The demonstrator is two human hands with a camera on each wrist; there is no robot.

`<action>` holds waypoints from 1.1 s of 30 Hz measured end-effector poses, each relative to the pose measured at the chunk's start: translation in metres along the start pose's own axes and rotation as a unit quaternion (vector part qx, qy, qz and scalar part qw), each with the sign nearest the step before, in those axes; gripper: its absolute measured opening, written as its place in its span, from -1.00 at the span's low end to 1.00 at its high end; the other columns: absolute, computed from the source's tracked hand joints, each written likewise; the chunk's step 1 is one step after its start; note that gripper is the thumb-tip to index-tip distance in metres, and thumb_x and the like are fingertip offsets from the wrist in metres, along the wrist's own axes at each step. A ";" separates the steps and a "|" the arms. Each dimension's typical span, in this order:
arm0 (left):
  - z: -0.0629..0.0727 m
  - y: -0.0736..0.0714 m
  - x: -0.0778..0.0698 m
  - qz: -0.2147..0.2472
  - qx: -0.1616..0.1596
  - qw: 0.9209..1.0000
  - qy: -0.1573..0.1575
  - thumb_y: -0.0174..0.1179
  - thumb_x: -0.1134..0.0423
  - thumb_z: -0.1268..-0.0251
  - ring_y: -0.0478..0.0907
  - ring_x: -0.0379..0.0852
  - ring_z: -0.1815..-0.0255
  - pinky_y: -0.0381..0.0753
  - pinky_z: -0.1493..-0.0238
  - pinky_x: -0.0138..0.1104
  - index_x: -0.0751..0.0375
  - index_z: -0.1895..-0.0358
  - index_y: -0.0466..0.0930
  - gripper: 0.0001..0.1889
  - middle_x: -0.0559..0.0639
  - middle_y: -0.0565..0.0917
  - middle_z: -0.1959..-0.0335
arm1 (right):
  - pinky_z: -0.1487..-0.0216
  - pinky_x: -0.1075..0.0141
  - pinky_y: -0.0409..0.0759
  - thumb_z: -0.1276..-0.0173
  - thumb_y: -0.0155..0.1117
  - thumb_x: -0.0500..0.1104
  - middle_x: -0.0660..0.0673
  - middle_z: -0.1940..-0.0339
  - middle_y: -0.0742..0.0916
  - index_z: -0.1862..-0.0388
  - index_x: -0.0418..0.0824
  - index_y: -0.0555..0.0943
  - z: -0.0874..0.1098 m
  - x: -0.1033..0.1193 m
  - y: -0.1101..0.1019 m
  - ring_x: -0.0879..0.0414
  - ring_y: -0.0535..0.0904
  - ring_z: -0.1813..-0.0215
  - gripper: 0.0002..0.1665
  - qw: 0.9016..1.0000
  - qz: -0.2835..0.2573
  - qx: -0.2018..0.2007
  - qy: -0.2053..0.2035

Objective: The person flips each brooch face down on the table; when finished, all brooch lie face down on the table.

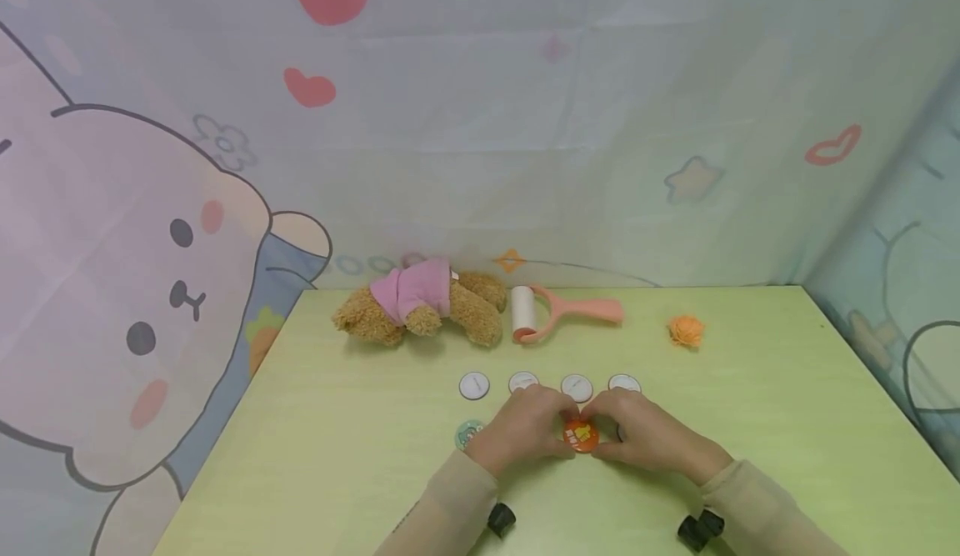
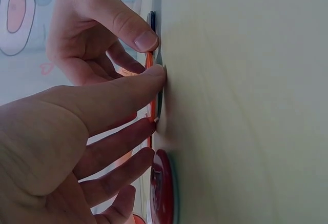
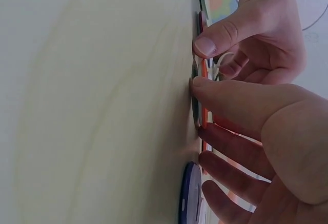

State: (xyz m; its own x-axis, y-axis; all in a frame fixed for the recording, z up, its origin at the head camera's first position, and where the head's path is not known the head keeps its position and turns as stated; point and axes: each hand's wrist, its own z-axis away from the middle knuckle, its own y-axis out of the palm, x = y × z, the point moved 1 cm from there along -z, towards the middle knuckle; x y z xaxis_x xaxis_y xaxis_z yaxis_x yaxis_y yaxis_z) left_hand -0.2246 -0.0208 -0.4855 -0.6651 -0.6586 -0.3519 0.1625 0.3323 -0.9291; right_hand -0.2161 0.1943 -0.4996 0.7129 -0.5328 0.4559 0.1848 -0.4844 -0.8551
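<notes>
An orange round badge (image 1: 581, 437) with a yellow figure and white lettering lies between my two hands at the table's front middle. My left hand (image 1: 525, 429) pinches its left edge with thumb and forefinger. From the right, my right hand (image 1: 651, 433) pinches the opposite edge. In both wrist views the badge stands edge-on, very close to the tabletop; whether it touches cannot be told. Beside the left hand's lower fingers is a red badge (image 2: 163, 188). A blue-rimmed badge (image 3: 190, 193) lies by the right hand's fingers. Left of my left hand, a green badge (image 1: 468, 433) is partly covered.
Several white discs (image 1: 474, 386) form a row just beyond the hands. Farther back lie a brown plush toy (image 1: 420, 302) in a pink top, a lint roller (image 1: 585, 310) with a pink handle, and an orange yarn ball (image 1: 686, 331). A printed curtain (image 1: 480, 122) hangs behind the table.
</notes>
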 end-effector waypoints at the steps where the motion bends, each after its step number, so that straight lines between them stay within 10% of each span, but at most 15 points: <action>1: 0.000 0.000 0.000 0.000 -0.002 1.000 0.001 0.67 0.12 0.01 0.59 -0.37 0.25 0.54 0.13 -0.47 0.02 0.09 0.80 -0.62 -0.27 0.79 0.22 | 0.09 0.31 0.57 -0.20 0.66 -0.16 0.14 0.10 0.79 0.05 -0.07 0.77 0.000 0.000 0.000 0.19 0.57 0.13 -0.66 1.000 -0.001 0.001 0.000; 33: -0.002 -0.003 0.000 0.083 -0.016 0.996 -0.007 0.64 0.25 -0.06 0.68 -0.25 0.11 0.60 0.02 -0.53 0.17 -0.06 0.75 -0.55 -0.08 0.79 0.10 | 0.09 0.21 0.73 -0.19 0.66 -0.25 0.05 0.09 0.77 -0.03 -0.14 0.73 0.004 -0.001 -0.004 0.13 0.69 0.09 -0.58 0.997 -0.045 -0.055 0.001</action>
State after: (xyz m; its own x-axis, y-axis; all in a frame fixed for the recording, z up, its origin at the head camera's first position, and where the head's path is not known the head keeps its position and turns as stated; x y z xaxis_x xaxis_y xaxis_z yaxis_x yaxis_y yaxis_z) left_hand -0.2266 -0.0205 -0.4824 -0.6199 -0.6023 -0.5029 0.2456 0.4597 -0.8534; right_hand -0.2144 0.1995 -0.4980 0.6957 -0.4846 0.5302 0.1729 -0.6035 -0.7784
